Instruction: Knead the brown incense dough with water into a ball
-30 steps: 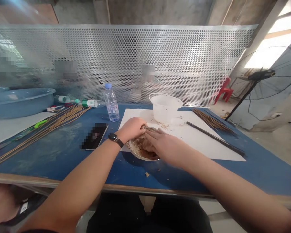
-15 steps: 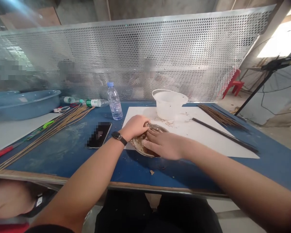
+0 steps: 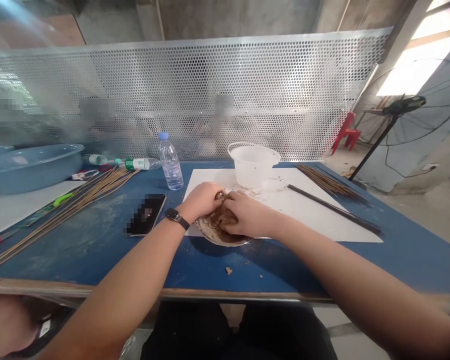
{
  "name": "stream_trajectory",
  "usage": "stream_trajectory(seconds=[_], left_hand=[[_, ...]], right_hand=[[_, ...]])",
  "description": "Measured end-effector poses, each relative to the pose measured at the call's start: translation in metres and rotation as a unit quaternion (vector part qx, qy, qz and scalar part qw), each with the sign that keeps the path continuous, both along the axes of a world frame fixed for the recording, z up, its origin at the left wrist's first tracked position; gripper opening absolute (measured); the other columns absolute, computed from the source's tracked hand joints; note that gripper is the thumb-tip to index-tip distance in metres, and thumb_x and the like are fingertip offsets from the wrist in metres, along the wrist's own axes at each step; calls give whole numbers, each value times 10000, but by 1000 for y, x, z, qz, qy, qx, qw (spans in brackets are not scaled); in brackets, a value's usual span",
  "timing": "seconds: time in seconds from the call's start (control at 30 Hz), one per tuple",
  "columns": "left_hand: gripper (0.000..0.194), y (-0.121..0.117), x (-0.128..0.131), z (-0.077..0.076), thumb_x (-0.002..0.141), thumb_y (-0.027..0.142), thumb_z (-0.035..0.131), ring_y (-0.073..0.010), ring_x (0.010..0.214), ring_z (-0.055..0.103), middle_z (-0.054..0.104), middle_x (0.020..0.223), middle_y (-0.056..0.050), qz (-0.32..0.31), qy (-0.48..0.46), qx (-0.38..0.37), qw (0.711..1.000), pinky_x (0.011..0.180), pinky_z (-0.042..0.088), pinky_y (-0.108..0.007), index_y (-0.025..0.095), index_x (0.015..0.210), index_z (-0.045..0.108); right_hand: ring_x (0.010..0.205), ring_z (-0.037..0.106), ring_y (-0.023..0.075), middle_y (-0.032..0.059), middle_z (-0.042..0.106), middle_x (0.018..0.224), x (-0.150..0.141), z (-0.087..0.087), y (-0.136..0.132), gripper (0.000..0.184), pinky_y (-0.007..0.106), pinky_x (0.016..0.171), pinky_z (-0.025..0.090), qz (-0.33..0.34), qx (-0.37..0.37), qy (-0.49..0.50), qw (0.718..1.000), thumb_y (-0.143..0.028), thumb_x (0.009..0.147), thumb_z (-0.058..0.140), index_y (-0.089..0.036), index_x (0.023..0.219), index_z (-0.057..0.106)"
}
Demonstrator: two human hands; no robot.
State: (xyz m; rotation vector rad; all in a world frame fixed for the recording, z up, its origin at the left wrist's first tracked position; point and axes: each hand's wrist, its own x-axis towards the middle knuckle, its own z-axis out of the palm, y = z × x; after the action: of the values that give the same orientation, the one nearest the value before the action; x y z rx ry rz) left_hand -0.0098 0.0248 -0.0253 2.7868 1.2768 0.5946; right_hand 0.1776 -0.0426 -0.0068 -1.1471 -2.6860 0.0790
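Black trousers (image 3: pixel 191 330) are worn with a dark, rounded watch (image 3: pixel 172 215) strapped around the left wrist (image 3: pixel 186 209).

The bowl (image 3: pixel 207 229) is round, with a thin, shiny rim, and sits open side up on the blue worktop (image 3: pixel 195 272), near its front edge. Pale, crusty smears coat the inner wall. Inside is a brown mix (image 3: pixel 220 234), rough and uneven, with a lighter, rounded lump (image 3: pixel 228 216) in it. The bowl's far right part is hidden.
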Motion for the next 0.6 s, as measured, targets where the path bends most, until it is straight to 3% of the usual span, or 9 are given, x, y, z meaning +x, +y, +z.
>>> stream_trajectory(seconds=[0.13, 0.3, 0.4, 0.47, 0.6], left_hand=[[161, -2, -1, 1, 825, 186, 607, -240, 847, 667, 747, 900, -75, -1, 5, 2, 1000, 728, 457, -309, 207, 879, 757], [166, -3, -4, 4, 783, 167, 637, -234, 834, 672, 751, 901, -79, -31, 2, -20, 999, 737, 471, -293, 203, 889, 760], [172, -1, -3, 3, 785, 170, 644, -236, 847, 674, 753, 920, -78, -32, 2, -22, 999, 761, 475, -297, 206, 903, 764], [175, -1, -1, 3, 805, 175, 637, -237, 860, 673, 752, 935, -78, -22, 8, -16, 1000, 768, 474, -301, 206, 920, 765], [166, -2, 1, 2, 851, 242, 645, -254, 913, 665, 745, 955, -82, 4, 19, 2, 1000, 783, 474, -315, 201, 962, 761]], right_hand=[[790, 622, 217, 99, 724, 957, 7, 4, -1, 331, 322, 686, 440, -15, -55, 60, 997, -354, 894, 613, -140, 1146, 640], [1063, 656, 230, 112, 704, 1224, 8, 6, -11, 384, 370, 921, 498, 59, -31, 132, 989, -292, 977, 524, -184, 1333, 618], [1278, 583, 249, 140, 605, 1419, 8, 8, -21, 415, 430, 1081, 460, 101, -27, 108, 989, -213, 1005, 436, -170, 1383, 602], [1319, 565, 259, 149, 579, 1458, 10, 13, -31, 426, 448, 1116, 445, 109, -27, 70, 991, -209, 1016, 403, -147, 1394, 592], [1296, 591, 333, 199, 557, 1481, 11, 23, -60, 514, 487, 1053, 502, 67, -25, -19, 997, -403, 1007, 465, -102, 1406, 583]])
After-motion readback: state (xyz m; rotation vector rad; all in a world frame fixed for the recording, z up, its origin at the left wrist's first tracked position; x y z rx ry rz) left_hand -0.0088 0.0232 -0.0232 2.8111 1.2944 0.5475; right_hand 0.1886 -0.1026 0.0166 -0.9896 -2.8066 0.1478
